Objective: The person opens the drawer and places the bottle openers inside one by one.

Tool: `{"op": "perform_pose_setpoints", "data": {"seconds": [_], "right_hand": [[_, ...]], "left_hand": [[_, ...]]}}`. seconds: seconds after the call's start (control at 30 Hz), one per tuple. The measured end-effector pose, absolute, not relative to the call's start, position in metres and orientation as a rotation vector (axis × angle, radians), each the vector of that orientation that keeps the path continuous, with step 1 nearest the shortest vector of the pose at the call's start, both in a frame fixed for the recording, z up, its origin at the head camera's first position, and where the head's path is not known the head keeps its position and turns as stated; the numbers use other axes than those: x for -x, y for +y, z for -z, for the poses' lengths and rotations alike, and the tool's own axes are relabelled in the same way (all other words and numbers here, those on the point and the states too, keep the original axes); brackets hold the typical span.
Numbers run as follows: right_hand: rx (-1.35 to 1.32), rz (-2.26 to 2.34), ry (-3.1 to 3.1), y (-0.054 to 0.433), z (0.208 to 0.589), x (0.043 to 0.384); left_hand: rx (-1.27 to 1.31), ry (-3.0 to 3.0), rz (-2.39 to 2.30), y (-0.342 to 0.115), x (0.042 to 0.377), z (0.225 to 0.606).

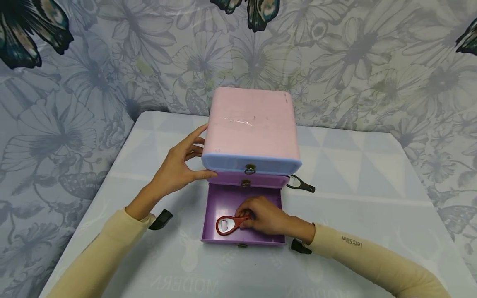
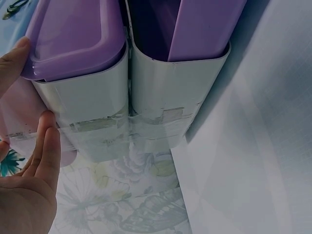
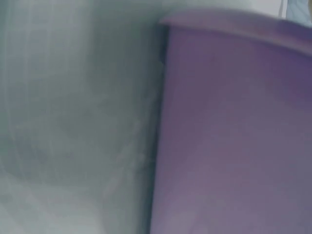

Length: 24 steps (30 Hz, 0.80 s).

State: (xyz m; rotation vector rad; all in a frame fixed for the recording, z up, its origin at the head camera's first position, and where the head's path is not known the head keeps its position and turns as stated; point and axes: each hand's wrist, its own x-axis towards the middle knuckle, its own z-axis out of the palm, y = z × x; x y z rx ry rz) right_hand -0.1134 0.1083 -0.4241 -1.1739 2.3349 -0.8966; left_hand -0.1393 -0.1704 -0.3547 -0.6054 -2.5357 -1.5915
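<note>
A small drawer unit [image 1: 253, 120] has a pink top, a blue top drawer [image 1: 227, 164] and a purple middle drawer [image 1: 268, 181]. Its bottom purple drawer [image 1: 220, 198] is pulled out towards me. Inside that drawer my right hand [image 1: 264, 215] pinches a red bottle opener [image 1: 231, 224] by its handle end, the metal-lined ring pointing left. My left hand [image 1: 177, 167] steadies the unit's left side, its fingers fairly straight. In the left wrist view, the left thumb [image 2: 14, 61] touches the front corner of the middle drawer. The right wrist view shows only the drawer's purple side [image 3: 234, 131], without the hand.
A black-handled tool [image 1: 306, 187] lies on the table right beside the unit. The pale patterned table [image 1: 357, 231] extends on both sides, with flowered wall covering [image 1: 335, 62] behind. Black straps [image 1: 161, 219] show at both wrists.
</note>
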Motion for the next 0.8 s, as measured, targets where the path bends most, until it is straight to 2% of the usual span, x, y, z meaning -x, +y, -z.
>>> {"op": "perform_pose_setpoints", "data": {"seconds": [0.43,0.8], "right_hand": [[1.188,0.904,2.332,0.104,0.423,0.111],[1.202,1.069,2.312,0.129,0.409,0.108]], "left_hand": [[0.614,-2.53,1.599,-0.17,0.14,0.356],[0.616,-2.535,1.58,-0.168,0.139,0.353]]}}
